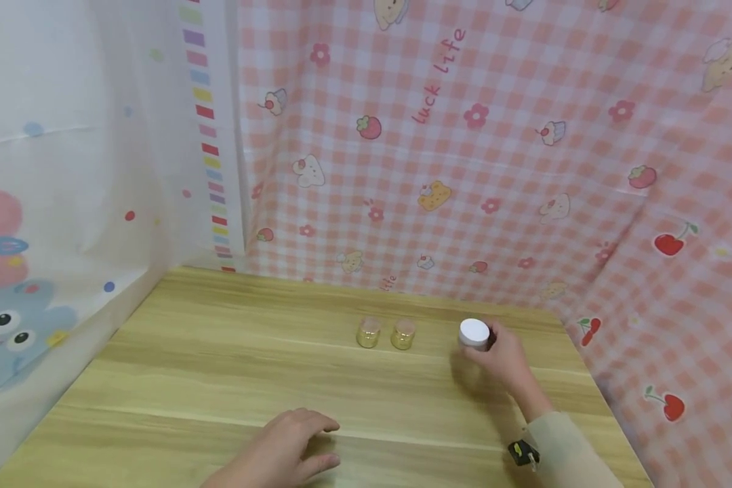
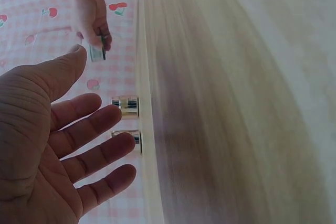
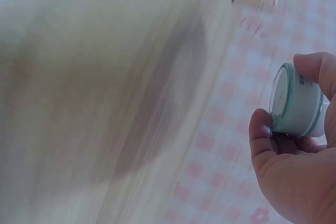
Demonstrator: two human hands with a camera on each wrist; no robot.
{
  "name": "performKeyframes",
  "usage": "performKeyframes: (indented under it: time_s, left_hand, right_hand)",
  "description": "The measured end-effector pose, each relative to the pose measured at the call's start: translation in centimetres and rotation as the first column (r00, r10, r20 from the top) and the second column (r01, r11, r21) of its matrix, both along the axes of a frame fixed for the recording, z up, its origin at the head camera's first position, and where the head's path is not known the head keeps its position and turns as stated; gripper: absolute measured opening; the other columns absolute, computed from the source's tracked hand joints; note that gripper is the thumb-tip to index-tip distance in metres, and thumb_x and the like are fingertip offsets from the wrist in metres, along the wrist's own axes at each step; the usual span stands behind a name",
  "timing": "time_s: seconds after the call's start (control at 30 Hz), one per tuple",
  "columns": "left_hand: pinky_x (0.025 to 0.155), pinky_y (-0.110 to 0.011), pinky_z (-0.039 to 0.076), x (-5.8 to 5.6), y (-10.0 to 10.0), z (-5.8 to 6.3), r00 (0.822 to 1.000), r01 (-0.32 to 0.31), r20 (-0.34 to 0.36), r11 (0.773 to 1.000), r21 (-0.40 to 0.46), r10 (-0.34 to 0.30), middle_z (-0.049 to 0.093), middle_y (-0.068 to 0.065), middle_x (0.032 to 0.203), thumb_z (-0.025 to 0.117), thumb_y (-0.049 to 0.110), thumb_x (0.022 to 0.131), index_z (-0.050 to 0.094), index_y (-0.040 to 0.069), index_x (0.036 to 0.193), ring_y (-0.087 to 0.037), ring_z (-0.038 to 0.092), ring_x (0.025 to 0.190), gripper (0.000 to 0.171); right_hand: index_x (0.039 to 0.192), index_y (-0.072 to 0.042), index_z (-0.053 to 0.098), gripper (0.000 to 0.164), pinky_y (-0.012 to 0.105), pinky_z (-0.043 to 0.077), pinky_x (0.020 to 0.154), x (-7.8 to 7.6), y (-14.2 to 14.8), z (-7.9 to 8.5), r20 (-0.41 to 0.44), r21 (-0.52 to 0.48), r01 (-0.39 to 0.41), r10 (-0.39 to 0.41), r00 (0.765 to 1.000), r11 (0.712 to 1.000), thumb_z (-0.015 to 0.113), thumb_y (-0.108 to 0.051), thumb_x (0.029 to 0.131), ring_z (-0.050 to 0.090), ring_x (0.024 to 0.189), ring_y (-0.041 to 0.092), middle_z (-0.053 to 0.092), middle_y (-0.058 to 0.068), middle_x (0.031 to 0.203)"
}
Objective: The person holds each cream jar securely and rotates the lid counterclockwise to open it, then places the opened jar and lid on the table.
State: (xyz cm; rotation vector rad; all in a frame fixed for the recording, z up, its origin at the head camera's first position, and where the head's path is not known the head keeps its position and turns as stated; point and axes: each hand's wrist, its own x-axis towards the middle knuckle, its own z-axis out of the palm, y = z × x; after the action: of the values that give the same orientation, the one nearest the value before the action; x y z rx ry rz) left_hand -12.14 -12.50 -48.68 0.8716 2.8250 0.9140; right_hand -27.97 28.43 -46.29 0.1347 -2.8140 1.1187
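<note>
Between thumb and fingers, my right hand (image 1: 505, 356) grips a small round jar with a white lid (image 1: 474, 331). In the right wrist view the jar (image 3: 302, 100) hangs clear of the table, its pale side and green-tinted glass base showing. My left hand (image 1: 283, 444) is over the front of the table, fingers spread and relaxed, holding nothing. Two small gold jars stand side by side at the back middle, a left one (image 1: 369, 333) and a right one (image 1: 403, 334). They are to the left of the white-lidded jar.
The wooden table (image 1: 219, 366) reaches back to a pink checked cloth (image 1: 402, 169) hanging behind it and along the right. A white printed curtain (image 1: 97, 169) hangs on the left. A small black device (image 1: 523, 453) is strapped at the right sleeve.
</note>
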Motion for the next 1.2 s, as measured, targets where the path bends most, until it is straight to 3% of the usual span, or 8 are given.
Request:
performKeyframes:
  time_s: [0.3, 0.4, 0.53, 0.77, 0.93, 1.07, 1.2]
  left_hand:
    - [0.097, -0.044, 0.063, -0.6, 0.1, 0.3, 0.998, -0.04, -0.043, 0.998, 0.048, 0.042, 0.078, 0.0, 0.123, 0.074, 0.046, 0.1, 0.074, 0.011, 0.127, -0.022, 0.073, 0.115, 0.044]
    - [0.093, -0.043, 0.063, -1.0, 0.3, 0.4, 0.995, -0.071, -0.068, 0.995, 0.071, 0.076, 0.079, -0.001, 0.121, 0.075, 0.044, 0.099, 0.075, 0.011, 0.125, -0.018, 0.072, 0.105, 0.042]
    - [0.096, -0.045, 0.062, -1.7, 1.0, 0.8, 0.987, -0.121, -0.091, 0.989, 0.091, 0.129, 0.078, -0.002, 0.123, 0.077, 0.043, 0.098, 0.075, 0.012, 0.125, -0.017, 0.07, 0.107, 0.041]
    - [0.103, -0.051, 0.06, -2.9, 2.7, 2.1, 0.969, -0.201, -0.105, 0.959, 0.199, 0.225, 0.075, -0.006, 0.135, 0.078, 0.048, 0.095, 0.069, 0.011, 0.139, -0.026, 0.07, 0.123, 0.058]
    - [0.103, -0.055, 0.059, -3.3, 3.7, 3.0, 0.971, -0.202, -0.07, 0.94, 0.276, 0.229, 0.075, -0.005, 0.135, 0.076, 0.053, 0.096, 0.068, 0.01, 0.14, -0.028, 0.069, 0.125, 0.062]
    - [0.098, -0.048, 0.06, -3.4, 4.1, 3.4, 0.975, -0.198, -0.035, 0.93, 0.309, 0.219, 0.078, 0.002, 0.128, 0.079, 0.052, 0.094, 0.071, 0.016, 0.134, -0.022, 0.07, 0.119, 0.054]
    - [0.097, -0.043, 0.058, -3.3, 4.4, 3.5, 0.975, -0.205, -0.02, 0.925, 0.32, 0.222, 0.078, 0.008, 0.125, 0.081, 0.052, 0.092, 0.073, 0.022, 0.131, -0.017, 0.069, 0.116, 0.05]
  right_hand:
    - [0.134, 0.006, 0.063, 0.065, 0.027, 0.058, 0.081, 4.3, -3.7, 0.6, -0.082, -0.022, -0.088, 0.086, 0.993, 0.996, 0.092, -0.008, 0.078, 0.068, 0.095, 0.02, 0.077, 0.018, 0.114]
    - [0.132, 0.005, 0.062, 0.066, 0.025, 0.059, 0.082, 5.7, -5.7, 0.7, -0.076, -0.074, -0.137, 0.131, 0.988, 0.988, 0.093, -0.006, 0.075, 0.069, 0.094, 0.015, 0.078, 0.015, 0.114]
    - [0.127, 0.002, 0.065, 0.062, 0.025, 0.059, 0.081, 7.1, -8.3, 0.9, -0.081, -0.112, -0.212, 0.203, 0.976, 0.971, 0.095, -0.008, 0.074, 0.069, 0.091, 0.011, 0.079, 0.01, 0.11]
    - [0.129, -0.008, 0.07, 0.057, 0.026, 0.062, 0.083, 8.6, -11.7, 1.2, -0.137, -0.114, -0.403, 0.388, 0.912, 0.908, 0.094, -0.014, 0.078, 0.069, 0.093, 0.006, 0.079, 0.0, 0.111]
    - [0.131, -0.008, 0.07, 0.054, 0.03, 0.064, 0.086, 9.3, -13.3, 1.3, -0.186, -0.095, -0.509, 0.487, 0.854, 0.856, 0.09, -0.009, 0.081, 0.073, 0.1, 0.012, 0.079, 0.001, 0.116]
    - [0.129, -0.008, 0.072, 0.052, 0.029, 0.065, 0.084, 9.7, -14.2, 1.4, -0.249, -0.037, -0.538, 0.514, 0.821, 0.842, 0.09, -0.009, 0.08, 0.073, 0.1, 0.01, 0.08, 0.001, 0.116]
    - [0.127, -0.008, 0.074, 0.052, 0.026, 0.064, 0.082, 9.9, -14.5, 1.4, -0.303, 0.017, -0.533, 0.512, 0.804, 0.846, 0.091, -0.009, 0.078, 0.071, 0.098, 0.006, 0.08, 0.001, 0.114]
